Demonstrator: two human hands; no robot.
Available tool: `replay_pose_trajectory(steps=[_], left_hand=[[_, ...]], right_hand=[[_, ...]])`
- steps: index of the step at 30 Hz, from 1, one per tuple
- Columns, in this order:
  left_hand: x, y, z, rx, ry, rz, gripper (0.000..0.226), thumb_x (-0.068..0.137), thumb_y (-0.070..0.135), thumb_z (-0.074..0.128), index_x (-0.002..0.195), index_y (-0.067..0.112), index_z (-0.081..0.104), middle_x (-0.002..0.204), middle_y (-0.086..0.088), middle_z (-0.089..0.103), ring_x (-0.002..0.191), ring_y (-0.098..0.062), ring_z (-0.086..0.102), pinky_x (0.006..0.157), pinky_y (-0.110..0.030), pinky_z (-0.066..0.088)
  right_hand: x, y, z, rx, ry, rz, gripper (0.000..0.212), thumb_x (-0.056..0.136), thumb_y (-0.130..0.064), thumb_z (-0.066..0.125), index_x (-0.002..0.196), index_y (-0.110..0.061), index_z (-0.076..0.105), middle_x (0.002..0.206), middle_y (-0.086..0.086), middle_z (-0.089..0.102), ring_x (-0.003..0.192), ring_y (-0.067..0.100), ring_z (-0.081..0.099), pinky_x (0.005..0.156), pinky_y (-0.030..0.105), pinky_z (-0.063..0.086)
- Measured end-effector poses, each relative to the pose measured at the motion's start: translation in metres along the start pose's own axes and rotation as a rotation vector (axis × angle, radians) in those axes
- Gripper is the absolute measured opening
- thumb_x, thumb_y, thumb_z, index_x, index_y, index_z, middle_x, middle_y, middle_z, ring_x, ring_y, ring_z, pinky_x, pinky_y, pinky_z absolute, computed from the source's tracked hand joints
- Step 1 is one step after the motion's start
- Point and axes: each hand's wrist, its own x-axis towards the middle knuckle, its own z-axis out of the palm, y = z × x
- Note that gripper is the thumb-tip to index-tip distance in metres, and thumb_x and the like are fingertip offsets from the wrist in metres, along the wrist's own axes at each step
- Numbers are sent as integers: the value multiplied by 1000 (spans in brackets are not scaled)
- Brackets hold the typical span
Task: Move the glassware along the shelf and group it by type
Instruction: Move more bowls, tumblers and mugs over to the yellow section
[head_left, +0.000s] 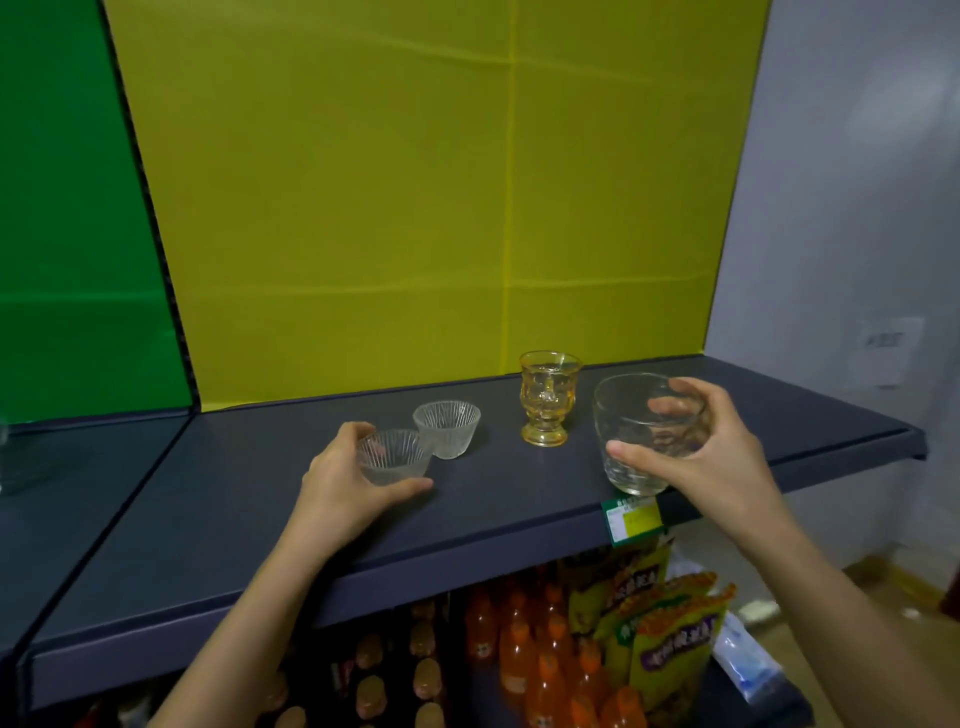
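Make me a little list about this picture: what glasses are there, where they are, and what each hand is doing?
shelf: dark grey, yellow panel behind it
ribbed bowls: two small clear ones; near one held, far one standing beside it
amber goblet: upright, standing alone, untouched
clear tumbler: large, by the shelf's front edge, tilted
left hand: wrapped around the near ribbed bowl
right hand: gripping the clear tumbler
below: orange drink bottles and snack bags
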Motion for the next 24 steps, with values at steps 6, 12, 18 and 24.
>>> replay_pose_trajectory(steps=[6,12,18,24], left_hand=[[-9,13,-2,143,37,38,106,49,56,76,133,6,37,133,-10,48,125,-24,41,103,-36,34],[-15,70,18,352,297,306,65,68,55,69,116,15,53,112,-2,60,109,-23,53,84,-38,44],[0,138,80,497,312,474,44,76,53,43,97,18,60,91,0,66,86,-24,63,68,-31,45],[17,192,154,542,292,477,36,77,44,53,98,15,62,92,-4,68,88,-28,64,65,-33,49]], right_hand=[[28,27,-12,44,-57,17,86,42,-47,79,117,-32,41,111,-7,60,96,7,59,82,22,42],[70,57,-33,51,-123,-5,81,55,-33,85,123,-28,42,112,-7,60,103,15,60,89,32,46],[126,90,-73,52,-156,-31,90,47,-45,83,124,-27,41,112,-9,60,105,15,59,97,38,47],[171,138,-103,24,-173,3,97,45,-51,83,127,-22,42,112,-5,62,105,20,61,97,44,47]])
